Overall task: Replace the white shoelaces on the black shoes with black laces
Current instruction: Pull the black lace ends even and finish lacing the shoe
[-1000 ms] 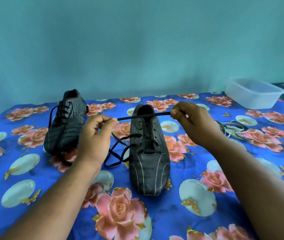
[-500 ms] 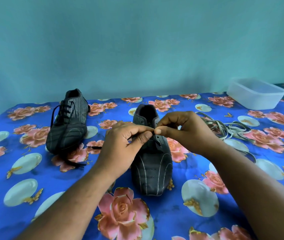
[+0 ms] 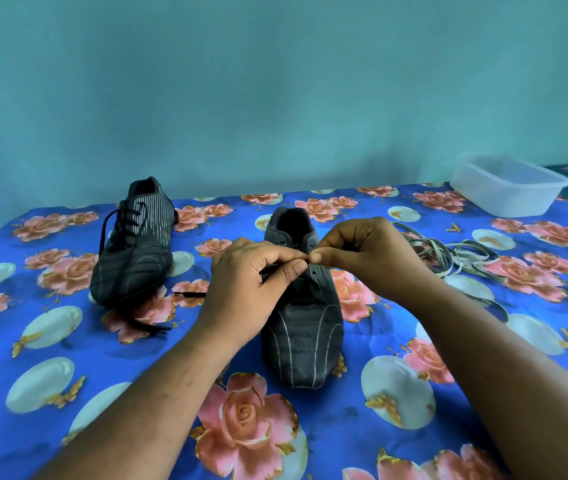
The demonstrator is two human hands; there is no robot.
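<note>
While pinched by both hands, black lace over pinstriped shoe.

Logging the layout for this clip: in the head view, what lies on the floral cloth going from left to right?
Laced shoe → left hand → shoe being laced → right hand → pile of white laces → clear plastic tub.

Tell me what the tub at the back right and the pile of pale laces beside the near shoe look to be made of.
The translucent white rectangular tub looks like thin moulded plastic: cloudy see-through walls, rolled rim, soft sheen. The pale flat shoelaces heaped on the blue floral cloth look like woven fabric tape, matt and limp, lying in loose loops; the weave itself is too small to confirm.
</note>
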